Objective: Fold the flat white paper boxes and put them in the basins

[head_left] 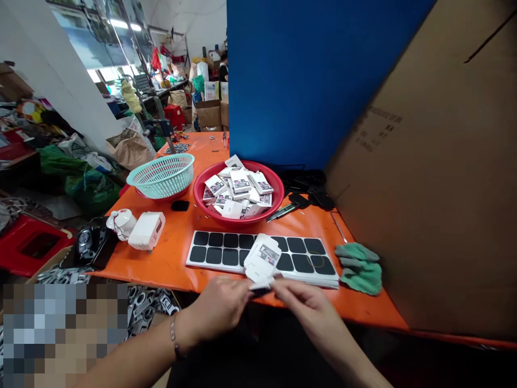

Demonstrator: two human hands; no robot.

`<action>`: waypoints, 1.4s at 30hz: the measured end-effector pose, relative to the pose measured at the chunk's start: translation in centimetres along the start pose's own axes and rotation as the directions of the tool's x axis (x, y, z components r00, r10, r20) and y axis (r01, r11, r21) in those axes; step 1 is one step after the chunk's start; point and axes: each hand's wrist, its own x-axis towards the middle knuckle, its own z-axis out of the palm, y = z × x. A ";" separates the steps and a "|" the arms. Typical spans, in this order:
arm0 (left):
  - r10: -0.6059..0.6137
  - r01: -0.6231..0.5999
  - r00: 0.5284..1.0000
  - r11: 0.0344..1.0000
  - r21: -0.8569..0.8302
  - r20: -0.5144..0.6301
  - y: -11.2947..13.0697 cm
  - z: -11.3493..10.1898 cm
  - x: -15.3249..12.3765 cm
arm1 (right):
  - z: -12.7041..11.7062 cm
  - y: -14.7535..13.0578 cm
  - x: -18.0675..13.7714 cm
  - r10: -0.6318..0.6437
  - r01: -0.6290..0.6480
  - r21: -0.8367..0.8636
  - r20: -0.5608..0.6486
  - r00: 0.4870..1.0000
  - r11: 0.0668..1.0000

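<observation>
Left hand (220,304) and right hand (313,310) clamp fingers (286,292) on white card (262,284) beside a carton (262,258) with illegible print.

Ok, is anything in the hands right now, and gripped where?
A small white piece: the left hand grips its left end, the right hand pinches its right end.

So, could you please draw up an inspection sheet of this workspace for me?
Surface: orange table, a few loose bits scattered.
Job's things: white piece in hand; flat carton over black-square sheets; boxes in red basin.
Clutter: knife, glove, basket, black slab.
Hands: left hand and right hand both pinch the white piece.
Cables: apparently a thin cord on the round white item.
Surroundings: blue panel behind, cardboard right.
</observation>
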 end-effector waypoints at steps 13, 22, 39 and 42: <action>-0.538 0.327 0.842 0.438 -0.838 0.047 2.0 2.4 -1.4 | 1.3 0.9 -0.5 0.010 -0.042 0.248 0.126 0.992 0.968; -0.563 0.352 0.802 0.172 -0.920 0.202 1.1 4.0 -2.0 | 1.2 2.5 -1.4 0.153 -0.184 0.268 0.133 0.979 0.946; -0.525 0.340 0.837 0.282 -0.897 0.152 1.3 3.3 -2.6 | 0.5 3.0 -2.7 0.134 -0.178 0.232 0.192 0.972 0.956; -0.483 0.426 0.829 0.221 -0.877 0.281 1.1 3.3 -3.1 | 0.1 2.9 -3.0 0.176 -0.237 0.211 0.274 0.946 0.948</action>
